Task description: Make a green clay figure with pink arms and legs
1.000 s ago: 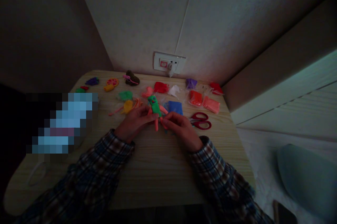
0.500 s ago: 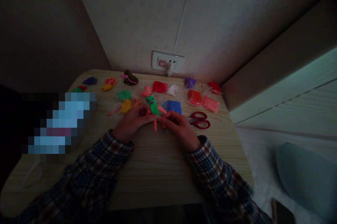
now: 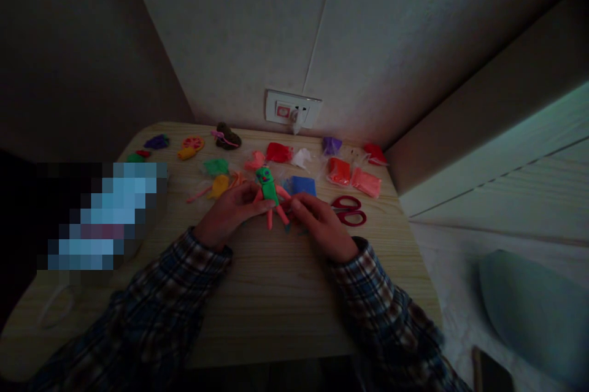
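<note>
My left hand [image 3: 226,214] holds a small clay figure [image 3: 269,194] with its thumb across the lower body. The figure has a green head and body, a face with dark eyes, and pink arms and legs; it tilts slightly. Just right of it, my right hand [image 3: 326,227] has thumb and fingers drawn together beside the figure's pink arm. Whether anything is pinched there is hidden. Behind my right fingers lies a blue clay packet [image 3: 304,185], and red-handled scissors [image 3: 350,210] rest to the right, their blades partly covered.
Clay packets line the table's back, among them a red one [image 3: 278,152], an orange-red one [image 3: 339,171] and a purple one [image 3: 332,145]. Small clay pieces, including a brown one [image 3: 227,136], sit back left. A pixelated object [image 3: 113,211] occupies the left side. A wall socket [image 3: 293,110] is behind.
My right hand has moved a little right, away from the figure's legs, so both pink legs now show. My left hand still holds the figure in nearly the same place.
</note>
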`<move>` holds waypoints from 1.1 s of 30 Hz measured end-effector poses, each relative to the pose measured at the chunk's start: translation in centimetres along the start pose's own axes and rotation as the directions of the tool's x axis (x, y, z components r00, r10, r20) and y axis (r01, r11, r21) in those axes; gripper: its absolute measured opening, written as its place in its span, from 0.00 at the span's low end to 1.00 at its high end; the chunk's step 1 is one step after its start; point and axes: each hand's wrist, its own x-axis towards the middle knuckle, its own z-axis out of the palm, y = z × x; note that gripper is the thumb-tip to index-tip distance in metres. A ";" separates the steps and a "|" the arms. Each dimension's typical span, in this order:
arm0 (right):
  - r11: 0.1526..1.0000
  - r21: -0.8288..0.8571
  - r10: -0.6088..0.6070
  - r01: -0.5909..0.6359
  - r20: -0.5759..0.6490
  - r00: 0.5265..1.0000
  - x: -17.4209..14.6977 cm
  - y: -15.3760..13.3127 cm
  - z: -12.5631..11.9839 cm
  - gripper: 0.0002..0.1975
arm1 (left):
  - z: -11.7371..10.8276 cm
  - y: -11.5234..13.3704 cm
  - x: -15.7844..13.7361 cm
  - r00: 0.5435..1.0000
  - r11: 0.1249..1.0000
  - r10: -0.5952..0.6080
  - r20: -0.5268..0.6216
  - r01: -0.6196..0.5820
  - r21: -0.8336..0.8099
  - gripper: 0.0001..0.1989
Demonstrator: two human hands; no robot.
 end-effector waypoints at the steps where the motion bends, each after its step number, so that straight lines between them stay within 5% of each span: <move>1: 0.999 -0.035 -0.017 0.017 -0.013 1.000 -0.1 0.0 -0.2 0.21 | 0.0 0.0 0.0 1.000 1.000 -0.006 0.002 0.006 0.000 0.09; 6: 0.994 -0.077 -0.083 0.081 -0.023 0.996 -0.2 -0.2 -0.5 0.21 | -0.1 0.1 -0.1 0.991 0.997 -0.041 0.131 0.033 0.064 0.10; 11: 0.999 0.005 -0.049 0.049 0.109 0.993 -0.2 0.0 -0.5 0.17 | 0.3 -0.2 -0.5 0.967 0.993 -0.051 0.251 0.023 0.114 0.11; 24: 0.996 -0.052 -0.064 0.073 0.150 0.987 -0.5 2.2 0.3 0.16 | -0.7 -1.7 -3.8 0.994 0.968 0.100 0.038 -0.106 0.227 0.15; 33: 0.978 -0.154 -0.126 0.142 0.110 0.986 -0.4 2.4 0.9 0.15 | -0.8 -2.1 -4.7 0.956 0.810 0.293 0.027 -0.263 0.524 0.13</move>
